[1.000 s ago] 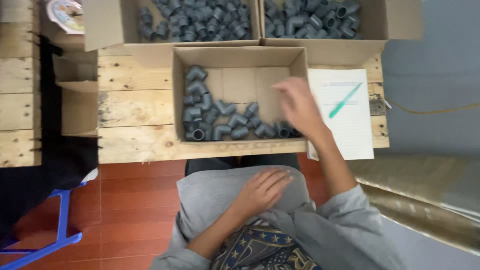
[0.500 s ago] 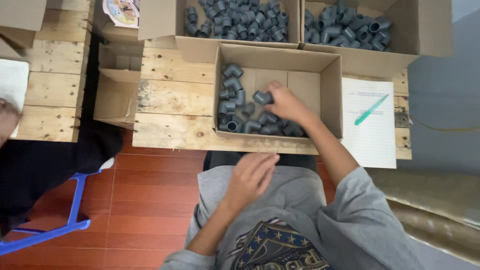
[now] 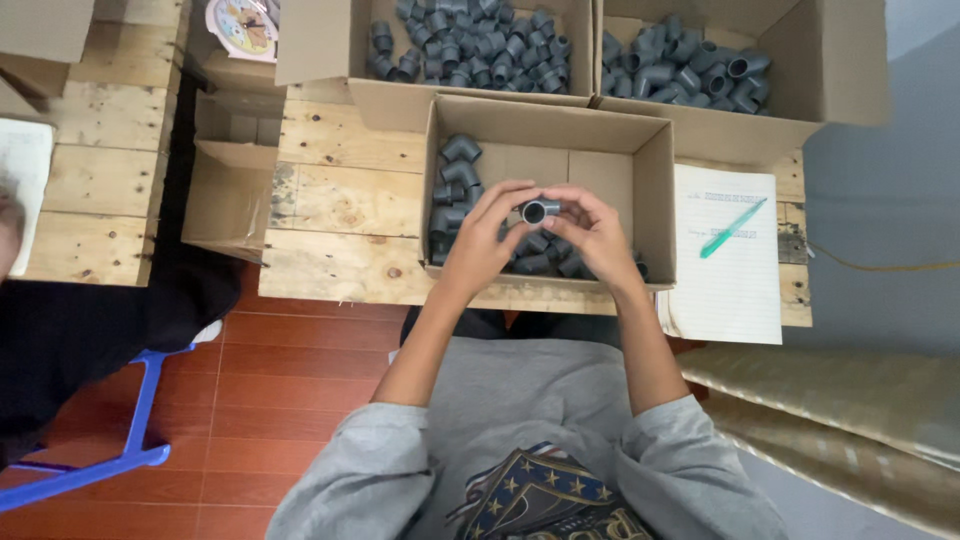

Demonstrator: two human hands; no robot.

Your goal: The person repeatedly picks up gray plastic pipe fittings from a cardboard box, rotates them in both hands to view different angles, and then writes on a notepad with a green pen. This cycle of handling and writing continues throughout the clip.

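Both hands meet over an open cardboard box (image 3: 652, 170) on the wooden table. My left hand (image 3: 487, 240) and my right hand (image 3: 595, 235) pinch one small grey pipe fitting (image 3: 537, 211) between their fingertips, its round opening facing up. Below the hands, several more grey fittings (image 3: 452, 185) lie along the box's left side and near edge. The far half of the box floor is bare.
Two larger boxes of grey fittings (image 3: 470, 45) (image 3: 685, 70) stand behind. A lined sheet (image 3: 725, 280) with a green pen (image 3: 732, 228) lies to the right. An empty box (image 3: 225, 190) sits left, a clock (image 3: 240, 25) at the back, a blue stool (image 3: 130, 440) and another person at far left.
My right hand picked a fitting out of the box and lifted it. My left hand came up from my lap and joined it on the fitting.
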